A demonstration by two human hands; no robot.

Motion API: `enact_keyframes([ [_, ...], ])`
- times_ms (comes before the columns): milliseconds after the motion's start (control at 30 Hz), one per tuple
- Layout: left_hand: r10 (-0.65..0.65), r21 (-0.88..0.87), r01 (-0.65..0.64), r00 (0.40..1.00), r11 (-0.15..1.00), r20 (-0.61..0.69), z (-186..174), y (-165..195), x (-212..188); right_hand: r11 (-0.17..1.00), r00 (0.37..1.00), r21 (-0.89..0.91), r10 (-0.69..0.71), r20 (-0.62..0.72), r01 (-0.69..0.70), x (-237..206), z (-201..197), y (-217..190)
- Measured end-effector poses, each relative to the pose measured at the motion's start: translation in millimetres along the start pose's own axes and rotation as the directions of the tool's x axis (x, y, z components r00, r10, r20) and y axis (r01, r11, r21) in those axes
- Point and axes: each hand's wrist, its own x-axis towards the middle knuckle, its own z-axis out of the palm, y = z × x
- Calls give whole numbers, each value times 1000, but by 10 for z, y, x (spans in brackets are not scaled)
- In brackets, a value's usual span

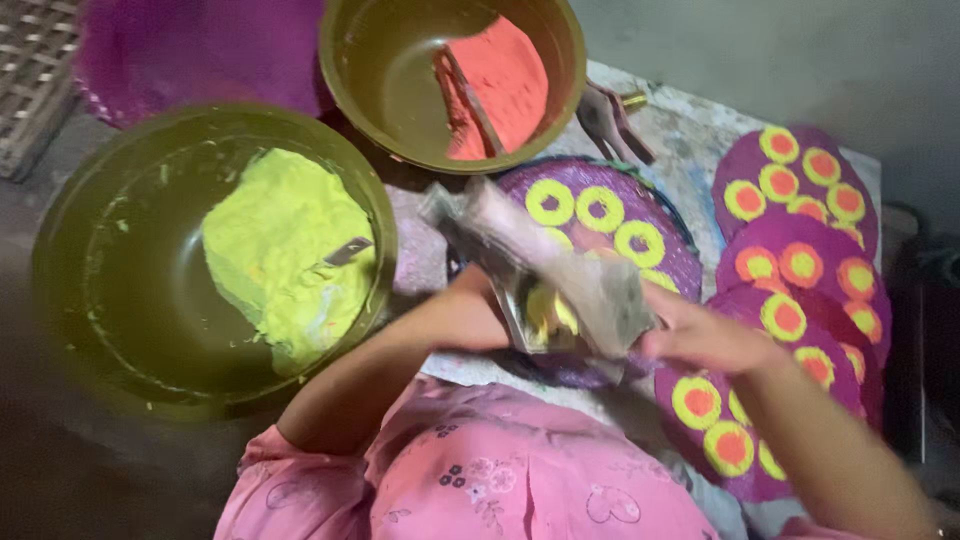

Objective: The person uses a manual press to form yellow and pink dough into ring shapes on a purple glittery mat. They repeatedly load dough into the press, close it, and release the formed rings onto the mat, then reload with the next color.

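Purple woven disc (610, 225), round and flat, lies at the centre of a grey work surface (690, 130) and serves as the landmark here. Four yellow rings of paste are already laid on it; the rest of its face is bare or hidden. Directly over its near edge, both hands grip a blurred, clear plastic piping bag (560, 275) holding yellow paste. The left hand (475, 315) is closed around the bag from one side, the right hand (700, 340) closed on it from the other, so the two hands sit close together.

Right of the disc lies an overlapping stack of finished purple discs (800, 270), each carrying yellow rings with orange centres. By that comparison the centre disc seems early in its decoration, with orange centres not yet added.

Left of the disc stands a large olive bowl (120, 270) of yellow-green paste. Behind the disc, a second olive bowl (400, 70) holds orange-red paste.
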Motion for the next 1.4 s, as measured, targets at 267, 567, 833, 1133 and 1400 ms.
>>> enact_keyframes([
  [267,192,-194,-220,969,956,-152,-92,-1157,180,945,977,289,190,-101,-154,-654,-40,516],
  [567,-310,138,479,735,867,-603,203,-2080,-14,889,972,437,205,-113,-136,-923,101,894],
  [833,150,-970,-237,958,-61,-244,61,-1064,323,710,926,606,350,139,-359,-625,-4,976],
  [1133,308,-940,-285,892,-187,-331,137,-1047,618,639,620,146,769,-153,-756,-460,-275,564],
  [1400,349,-896,-308,841,-321,-414,-111,-1571,716,774,773,-144,560,-298,-617,128,71,398],
])
